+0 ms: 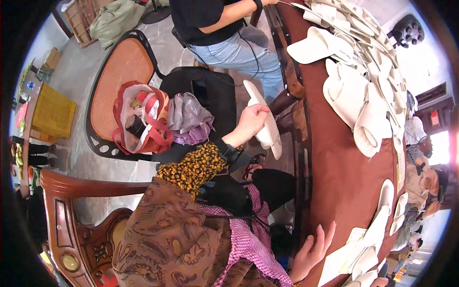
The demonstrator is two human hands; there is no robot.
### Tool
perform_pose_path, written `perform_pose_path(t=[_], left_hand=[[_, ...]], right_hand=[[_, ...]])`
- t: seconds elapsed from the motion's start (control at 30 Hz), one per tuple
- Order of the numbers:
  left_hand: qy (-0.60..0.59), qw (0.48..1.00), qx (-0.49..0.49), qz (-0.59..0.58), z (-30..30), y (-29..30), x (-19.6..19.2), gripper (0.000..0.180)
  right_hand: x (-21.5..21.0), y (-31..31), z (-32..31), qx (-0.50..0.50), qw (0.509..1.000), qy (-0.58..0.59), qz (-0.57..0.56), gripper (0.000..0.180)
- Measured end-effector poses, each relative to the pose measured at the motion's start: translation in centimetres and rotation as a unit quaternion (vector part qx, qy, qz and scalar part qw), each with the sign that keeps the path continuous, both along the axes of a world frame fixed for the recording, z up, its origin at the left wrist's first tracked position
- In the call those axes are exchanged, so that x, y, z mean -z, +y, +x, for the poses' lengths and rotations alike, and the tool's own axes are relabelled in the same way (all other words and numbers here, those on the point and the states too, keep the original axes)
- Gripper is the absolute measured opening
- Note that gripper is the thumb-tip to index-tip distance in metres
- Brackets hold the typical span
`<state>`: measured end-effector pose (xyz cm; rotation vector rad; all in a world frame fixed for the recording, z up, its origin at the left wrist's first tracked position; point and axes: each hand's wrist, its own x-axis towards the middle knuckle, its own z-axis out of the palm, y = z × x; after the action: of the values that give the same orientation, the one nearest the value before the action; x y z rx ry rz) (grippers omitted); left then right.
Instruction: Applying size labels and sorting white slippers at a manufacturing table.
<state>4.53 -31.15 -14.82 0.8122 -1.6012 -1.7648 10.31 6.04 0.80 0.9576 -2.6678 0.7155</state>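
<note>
My left hand (252, 122) is raised over the gap beside the table and grips a pair of flat white slippers (267, 125) held together, soles out. My left sleeve is yellow and black, with a dark band on the wrist. At the lower edge of the view my right hand (313, 249) lies with fingers spread on the edge of the dark red-brown table (334, 167), holding nothing. Just right of it are a sheet of paper (340, 258) and a few more white slippers (377, 225).
A big heap of white slippers (363, 76) covers the far half of the table. Another person in a black top and jeans (229, 33) sits beyond. A cane chair holds a red-and-white bag (138, 122); purple cloth (189, 119) lies on a black chair. A yellow crate (52, 112) stands left.
</note>
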Motion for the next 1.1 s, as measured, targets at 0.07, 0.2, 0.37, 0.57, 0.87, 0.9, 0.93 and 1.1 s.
perform_pose_path(t=[0.07, 0.2, 0.37, 0.57, 0.87, 0.9, 0.93, 1.1], left_hand=[[0.038, 0.998, 0.025, 0.048, 1.2, 0.7, -3.7, 0.023], [0.116, 0.99, 0.048, 0.063, 4.2, 0.7, -9.4, 0.024], [0.2, 0.978, 0.04, 0.037, 6.0, 0.3, -16.5, 0.025], [0.278, 0.954, 0.102, 0.041, 6.5, -0.2, -23.9, 0.026], [0.373, 0.904, 0.208, -0.021, -0.2, 3.2, -33.8, 0.031], [0.388, 0.896, 0.213, -0.027, -2.4, 3.0, -33.8, 0.031], [0.382, 0.9, 0.207, -0.017, -4.0, 3.1, -34.2, 0.032], [0.38, 0.902, 0.203, -0.019, -12.6, 3.2, -34.4, 0.032]], right_hand=[[-0.2, 0.4, 0.3, 0.016, 1.0, 0.007, 0.007, 0.03], [-0.9, 0.9, 1.3, 0.048, 0.999, 0.017, -0.006, 0.029], [-1.2, 2.5, 1.4, 0.023, 0.999, 0.013, -0.038, 0.035], [-0.5, 4.1, 1.7, 0.06, 0.994, 0.012, -0.089, 0.032], [0.2, 6.5, 3.9, 0.078, 0.989, -0.001, -0.126, 0.031], [0.3, 6.7, 4.1, 0.089, 0.988, 0.001, -0.13, 0.031], [0.5, 6.9, 4.3, 0.085, 0.988, 0.007, -0.129, 0.034], [1.1, 7.3, 4.7, 0.09, 0.987, 0.015, -0.13, 0.038]])
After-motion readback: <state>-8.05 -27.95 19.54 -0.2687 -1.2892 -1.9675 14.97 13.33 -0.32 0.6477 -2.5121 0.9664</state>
